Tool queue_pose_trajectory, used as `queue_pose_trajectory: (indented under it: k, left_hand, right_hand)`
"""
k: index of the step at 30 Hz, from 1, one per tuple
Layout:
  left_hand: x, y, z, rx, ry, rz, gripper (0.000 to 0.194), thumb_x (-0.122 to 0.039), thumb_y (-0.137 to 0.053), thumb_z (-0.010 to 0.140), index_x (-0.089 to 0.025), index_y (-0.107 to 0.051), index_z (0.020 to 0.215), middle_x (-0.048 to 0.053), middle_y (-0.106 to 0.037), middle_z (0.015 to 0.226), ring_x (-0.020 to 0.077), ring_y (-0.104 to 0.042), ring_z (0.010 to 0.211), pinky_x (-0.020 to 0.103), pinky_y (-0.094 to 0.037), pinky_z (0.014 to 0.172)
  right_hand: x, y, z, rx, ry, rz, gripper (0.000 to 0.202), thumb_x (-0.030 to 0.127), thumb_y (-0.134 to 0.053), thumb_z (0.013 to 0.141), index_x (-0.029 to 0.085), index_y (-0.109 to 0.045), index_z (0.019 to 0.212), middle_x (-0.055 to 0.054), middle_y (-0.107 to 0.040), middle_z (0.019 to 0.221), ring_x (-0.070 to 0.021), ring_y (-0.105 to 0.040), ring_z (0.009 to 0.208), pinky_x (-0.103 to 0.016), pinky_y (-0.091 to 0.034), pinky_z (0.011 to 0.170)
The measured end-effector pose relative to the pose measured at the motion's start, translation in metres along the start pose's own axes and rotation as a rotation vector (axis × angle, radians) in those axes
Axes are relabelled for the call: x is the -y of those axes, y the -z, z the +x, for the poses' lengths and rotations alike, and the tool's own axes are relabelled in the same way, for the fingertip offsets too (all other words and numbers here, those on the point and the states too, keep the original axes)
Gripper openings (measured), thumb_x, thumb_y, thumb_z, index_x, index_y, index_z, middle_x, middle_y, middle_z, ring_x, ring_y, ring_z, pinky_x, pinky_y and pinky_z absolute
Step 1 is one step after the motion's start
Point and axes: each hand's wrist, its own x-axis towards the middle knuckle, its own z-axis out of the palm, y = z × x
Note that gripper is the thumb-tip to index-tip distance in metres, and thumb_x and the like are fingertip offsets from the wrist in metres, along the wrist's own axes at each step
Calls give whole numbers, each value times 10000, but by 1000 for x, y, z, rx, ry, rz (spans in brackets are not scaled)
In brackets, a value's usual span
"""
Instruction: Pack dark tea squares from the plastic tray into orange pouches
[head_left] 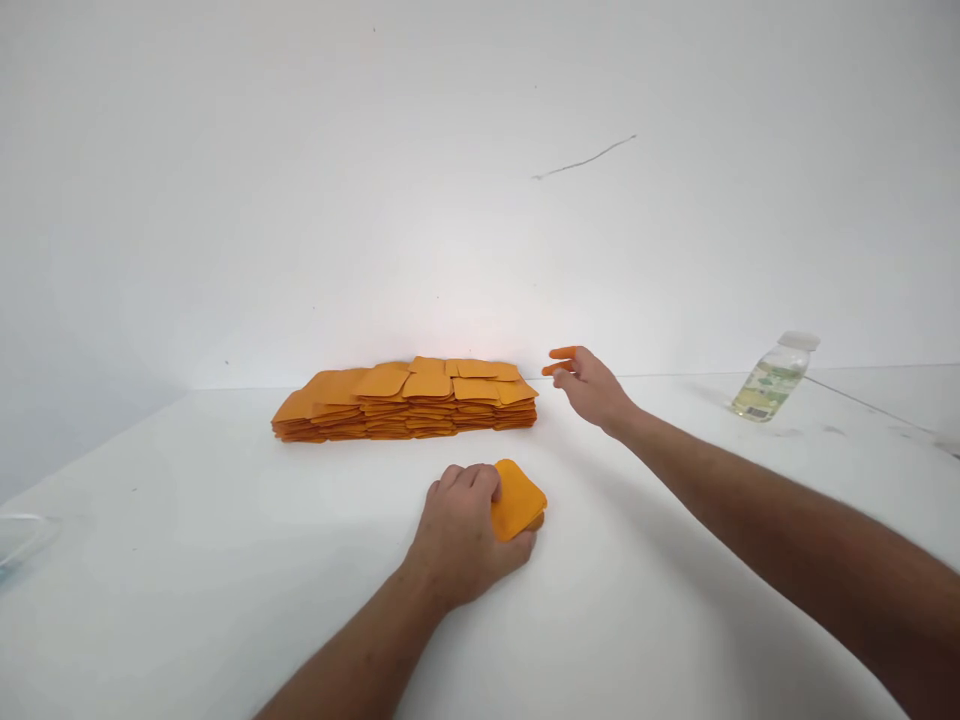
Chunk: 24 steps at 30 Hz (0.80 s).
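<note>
My left hand [469,530] is closed around a small flat orange piece with rounded corners [519,500], low over the white table. A browner edge shows beneath the orange piece; whether it is one piece or a few, I cannot tell. My right hand [589,385] is raised just right of the pile, fingers apart with nothing seen between them. Orange coverings sit on two of its fingertips. Several stacks of similar orange flat pieces [420,400] stand side by side in a long pile against the wall, their top pieces overlapping.
A clear bottle with a white cap and yellowish liquid [771,380] stands tilted in view at the right of the white table [225,570]. A white wall [420,180] rises behind. Something clear and bluish [19,545] lies at the left edge.
</note>
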Motion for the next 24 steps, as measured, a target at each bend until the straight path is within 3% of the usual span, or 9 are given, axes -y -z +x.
queue_pose_trajectory:
  k: [5, 9, 15, 24]
  left_hand:
    - [2, 1, 2, 30, -6, -24, 359, -403, -720, 718, -264, -409, 833, 79, -687, 960, 315, -592, 947, 487, -493, 855]
    - [4, 0, 3, 47, -5, -57, 376, -407, -740, 706, -262, -420, 841, 80, -685, 992, 315, -594, 971, 492, -483, 883]
    - [6, -2, 4, 73, 17, -93, 394, -410, -768, 687, -258, -452, 865, 68, -675, 1013, 313, -569, 994, 500, -464, 914]
    - [6, -2, 4, 87, 35, -99, 397, -425, -772, 686, -252, -483, 896, 78, -680, 1062, 323, -563, 1031, 520, -451, 938]
  right_hand:
    - [31, -43, 66, 86, -94, -108, 346, 363, -670, 1038, 197, -649, 1341, -110, -673, 1348, -251, -705, 1106, -463, -617, 930]
    - [44, -74, 94, 85, -142, -261, 356, 361, -675, 1034, 197, -646, 1348, -113, -663, 1368, -262, -697, 1135, -478, -609, 950]
    - [51, -102, 104, 127, -129, -447, 370, 360, -684, 1028, 190, -642, 1354, -114, -663, 1368, -268, -696, 1141, -485, -609, 950]
    - [56, -121, 105, 154, -9, -512, 366, 359, -683, 1029, 191, -642, 1352, -113, -663, 1364, -264, -699, 1130, -477, -614, 939]
